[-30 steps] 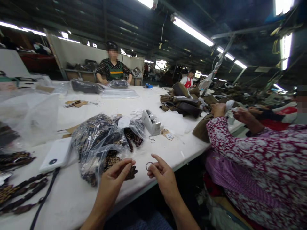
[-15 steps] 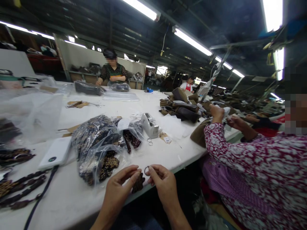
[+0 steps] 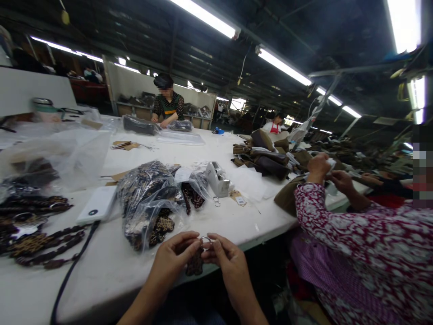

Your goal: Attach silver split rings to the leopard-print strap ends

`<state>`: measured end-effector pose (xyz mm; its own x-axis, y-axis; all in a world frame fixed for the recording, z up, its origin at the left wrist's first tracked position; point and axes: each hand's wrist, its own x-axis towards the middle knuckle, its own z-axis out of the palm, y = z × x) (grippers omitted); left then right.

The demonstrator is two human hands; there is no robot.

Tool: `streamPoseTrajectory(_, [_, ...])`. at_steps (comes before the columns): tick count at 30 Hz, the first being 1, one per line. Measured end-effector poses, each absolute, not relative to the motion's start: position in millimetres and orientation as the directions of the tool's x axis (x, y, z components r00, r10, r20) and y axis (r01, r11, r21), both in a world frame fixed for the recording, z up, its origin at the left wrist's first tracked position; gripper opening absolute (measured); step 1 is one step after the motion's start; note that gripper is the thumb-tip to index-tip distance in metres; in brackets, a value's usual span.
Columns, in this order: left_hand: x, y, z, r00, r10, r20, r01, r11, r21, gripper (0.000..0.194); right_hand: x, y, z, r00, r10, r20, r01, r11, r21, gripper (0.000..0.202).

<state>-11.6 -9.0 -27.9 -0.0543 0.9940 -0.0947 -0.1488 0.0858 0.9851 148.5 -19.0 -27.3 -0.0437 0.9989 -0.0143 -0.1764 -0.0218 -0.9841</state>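
Observation:
My left hand (image 3: 176,255) is closed on a small dark leopard-print fabric piece (image 3: 194,265), which hangs below its fingertips. A thin metal ring (image 3: 206,243) is pinched by my right hand (image 3: 227,257), and its near side meets the left fingertips. Whether the ring passes through the fabric I cannot tell. Both hands are close together in front of the table's near edge. Beyond them lies a clear plastic bag (image 3: 149,203) full of leopard-print pieces. A few loose metal rings (image 3: 216,201) lie beside a tape dispenser (image 3: 217,179).
A white power bank (image 3: 97,205) with a black cable (image 3: 76,271) lies left, near leopard-print straps (image 3: 50,246). Paper sheets (image 3: 248,183) and stacked brown bags (image 3: 264,155) are farther right. A co-worker in a patterned sleeve (image 3: 313,207) works close at right; another person (image 3: 168,106) stands across the table.
My hands have come together, bringing the ring against the left fingertips and the fabric piece. The camera view has turned slightly left.

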Motion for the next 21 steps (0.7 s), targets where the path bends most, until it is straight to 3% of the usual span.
streamPoseTrajectory(3, [-12, -7, -25, -0.006, 0.989, -0.146, -0.178, 0.143, 0.974, 0.036, 151, -18, -30, -0.015, 1.000, -0.027, -0.225, -0.030, -0.974, 0.045])
streamPoseTrajectory(9, [-2, -9, -32, -0.029, 0.980, -0.197, -0.267, 0.182, 0.946, 0.034, 151, -16, -33, 0.007, 0.992, 0.125, 0.023, 0.125, -0.992, 0.031])
streamPoseTrajectory(13, [5, -12, -39, 0.028, 0.988, -0.151, -0.260, 0.153, 0.953, 0.031, 151, -16, -33, 0.078, 0.987, 0.143, 0.048, 0.139, -0.989, 0.024])
streamPoseTrajectory(16, [7, -14, -39, 0.017, 0.998, -0.058, -0.122, 0.060, 0.991, 0.026, 154, -17, -32, 0.139, 0.983, 0.122, 0.046, 0.116, -0.992, 0.028])
streamPoseTrajectory(21, [2, -13, -34, -0.093, 0.980, 0.178, 0.193, -0.157, 0.969, 0.015, 159, -19, -30, 0.117, 0.984, 0.131, 0.187, 0.108, -0.976, 0.033])
